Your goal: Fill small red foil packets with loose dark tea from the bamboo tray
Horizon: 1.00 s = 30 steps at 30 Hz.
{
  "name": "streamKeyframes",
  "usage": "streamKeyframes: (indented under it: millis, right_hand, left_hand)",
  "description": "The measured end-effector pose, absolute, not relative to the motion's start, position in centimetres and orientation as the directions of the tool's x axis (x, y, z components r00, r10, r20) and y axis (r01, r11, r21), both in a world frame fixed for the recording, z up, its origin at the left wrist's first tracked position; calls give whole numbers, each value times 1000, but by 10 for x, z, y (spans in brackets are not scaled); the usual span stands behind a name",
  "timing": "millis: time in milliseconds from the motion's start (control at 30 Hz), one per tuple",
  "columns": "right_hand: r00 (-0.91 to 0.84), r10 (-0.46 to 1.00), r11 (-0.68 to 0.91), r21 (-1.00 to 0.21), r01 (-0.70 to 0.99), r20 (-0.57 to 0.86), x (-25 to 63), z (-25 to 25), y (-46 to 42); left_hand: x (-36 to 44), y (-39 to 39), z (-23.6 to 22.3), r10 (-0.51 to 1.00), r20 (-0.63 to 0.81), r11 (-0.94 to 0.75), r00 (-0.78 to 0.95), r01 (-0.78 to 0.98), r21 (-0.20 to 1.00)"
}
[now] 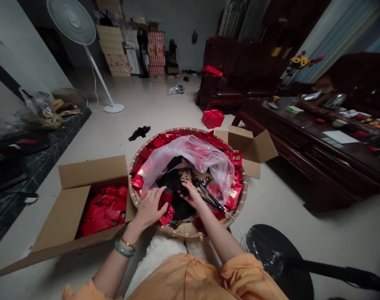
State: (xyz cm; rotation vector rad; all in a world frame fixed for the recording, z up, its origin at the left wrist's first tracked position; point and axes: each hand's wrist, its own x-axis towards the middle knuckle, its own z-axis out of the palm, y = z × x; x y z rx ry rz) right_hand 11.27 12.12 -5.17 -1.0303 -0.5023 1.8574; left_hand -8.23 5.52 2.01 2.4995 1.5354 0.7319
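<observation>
Two hands are logged. Left hand is clamped on one upright red foil packet above the near rim of one round woven bamboo tray. Right hand, fingers apart, rests in dark loose tea in the tray. One black corded tool lies right of the tea, long axis diagonal, tips pointing up-left. Two cardboard boxes adjoin the tray.

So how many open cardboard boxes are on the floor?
2: one cardboard box holding red packets left of the round woven basket, another cardboard box behind its right side. More could be hidden.
</observation>
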Motion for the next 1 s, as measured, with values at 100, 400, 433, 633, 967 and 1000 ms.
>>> streamKeyframes:
  millis: [100,400,433,633,967,1000]
  right_hand:
    - [-299,816,-558,-542,-628,-495,117,-45,119]
    - [-380,734,-579,-226,-784,-563,112,-30,114]
    - [-374,736,-567,-212,-796,-565,111,-28,114]
    - [-331,765,-499,-184,-847,-552,110,-7,113]
    - [-302,882,-424,-333,-842,-361,113,56,119]
    - [-289,893,-410,-363,-837,-344,113,59,120]
  left_hand:
    - [-90,62,25,839,368,-519,401,793,319]
    - [-94,72,32,667,439,-727,602,655,208]
    - [-94,73,33,656,432,-741,619,638,210]
    - [-92,77,40,627,339,-776,701,600,196]
    - [-60,98,54,675,276,-736,684,654,178]
    - [-55,100,54,677,302,-733,671,652,196]
